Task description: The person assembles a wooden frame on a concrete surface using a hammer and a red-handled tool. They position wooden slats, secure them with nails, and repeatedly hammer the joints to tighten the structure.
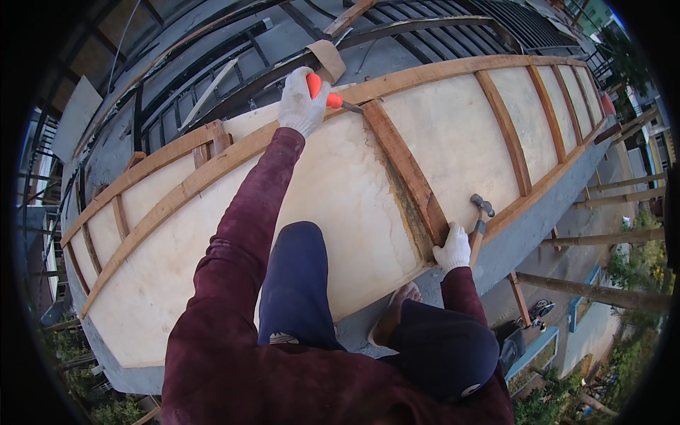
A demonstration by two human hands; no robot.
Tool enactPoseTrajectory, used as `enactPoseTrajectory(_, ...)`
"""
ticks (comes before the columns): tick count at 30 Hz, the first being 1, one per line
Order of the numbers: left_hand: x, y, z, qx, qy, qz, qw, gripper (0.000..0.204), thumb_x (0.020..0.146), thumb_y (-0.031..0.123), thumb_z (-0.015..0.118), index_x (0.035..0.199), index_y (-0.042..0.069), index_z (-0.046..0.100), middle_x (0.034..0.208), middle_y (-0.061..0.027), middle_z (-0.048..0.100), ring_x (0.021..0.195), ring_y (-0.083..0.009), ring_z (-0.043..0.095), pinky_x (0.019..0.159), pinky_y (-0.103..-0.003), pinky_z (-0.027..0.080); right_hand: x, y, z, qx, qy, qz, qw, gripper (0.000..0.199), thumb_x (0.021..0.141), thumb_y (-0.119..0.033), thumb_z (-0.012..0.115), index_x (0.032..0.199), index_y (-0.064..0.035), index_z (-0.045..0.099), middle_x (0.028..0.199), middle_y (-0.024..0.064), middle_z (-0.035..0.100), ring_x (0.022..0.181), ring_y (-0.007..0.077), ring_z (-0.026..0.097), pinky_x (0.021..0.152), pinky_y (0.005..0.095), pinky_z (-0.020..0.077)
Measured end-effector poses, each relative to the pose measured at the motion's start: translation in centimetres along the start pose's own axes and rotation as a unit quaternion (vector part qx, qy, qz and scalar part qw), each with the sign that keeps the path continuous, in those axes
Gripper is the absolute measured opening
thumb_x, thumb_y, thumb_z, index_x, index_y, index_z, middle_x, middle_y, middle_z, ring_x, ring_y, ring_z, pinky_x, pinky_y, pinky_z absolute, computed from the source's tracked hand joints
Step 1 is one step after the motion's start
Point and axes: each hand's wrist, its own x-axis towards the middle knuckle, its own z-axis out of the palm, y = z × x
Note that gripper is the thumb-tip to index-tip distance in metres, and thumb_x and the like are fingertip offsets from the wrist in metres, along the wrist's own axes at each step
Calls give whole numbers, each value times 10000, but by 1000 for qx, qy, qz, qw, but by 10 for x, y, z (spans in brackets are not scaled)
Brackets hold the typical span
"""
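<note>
My left hand [303, 103], in a white knit glove, is closed round an orange-handled tool [333, 100], a chisel or a screwdriver. Its dark metal shaft reaches the far end of a wooden batten [407, 166], where that meets the long curved wooden rail [425, 73]. My right hand [453, 248], gloved too, grips the near end of the same batten. A hammer [482, 212] with a wooden handle lies right beside my right hand, its head toward the panel. Along the batten's left side, the pale plywood panel [333, 205] bears a rough, brownish torn strip.
More battens [506, 134] cross the panel on the right, and a second wooden frame [117, 212] stands at left. Black metal grilles [205, 92] lie beyond. The grey ledge [524, 230] drops off at right toward poles [595, 290] and ground below. My bent knees are close to the panel.
</note>
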Motion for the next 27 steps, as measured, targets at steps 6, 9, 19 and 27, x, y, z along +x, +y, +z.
enactPoseTrajectory(6, 22, 21, 41, 83, -24, -67, 994, 519, 871, 315, 755, 1259, 43, 544, 1192, -209, 602, 1133, -399, 614, 956, -477, 516, 6, 11, 2, 2, -37, 17, 999, 684, 640, -189, 783, 1264, 4, 580, 1191, 262, 665, 1097, 436, 642, 969, 488, 531)
enactPoseTrajectory(9, 20, 32, 49, 107, -20, -90, 990, 529, 856, 306, 757, 1251, 32, 536, 1197, -221, 594, 1135, -408, 616, 953, -481, 526, 7, 12, -6, 39, -50, 13, 998, 714, 634, -206, 796, 1274, 17, 570, 1151, 259, 675, 1062, 434, 665, 950, 481, 542)
enactPoseTrajectory(19, 50, 69, 53, 251, -173, -71, 950, 510, 869, 303, 669, 1331, 123, 550, 1242, -259, 592, 1115, -449, 668, 916, -499, 559, 16, 19, -17, 132, -79, 0, 988, 761, 617, -188, 767, 1315, 31, 555, 1258, 271, 621, 1216, 416, 601, 1038, 441, 498)
enactPoseTrajectory(27, 29, 62, 55, 232, -208, -64, 948, 587, 831, 355, 683, 1338, 88, 554, 1243, -265, 613, 1108, -430, 684, 934, -482, 562, 40, 30, -20, 80, -41, 13, 996, 641, 658, -144, 726, 1260, 16, 574, 1189, 256, 635, 1167, 435, 608, 1002, 458, 507)
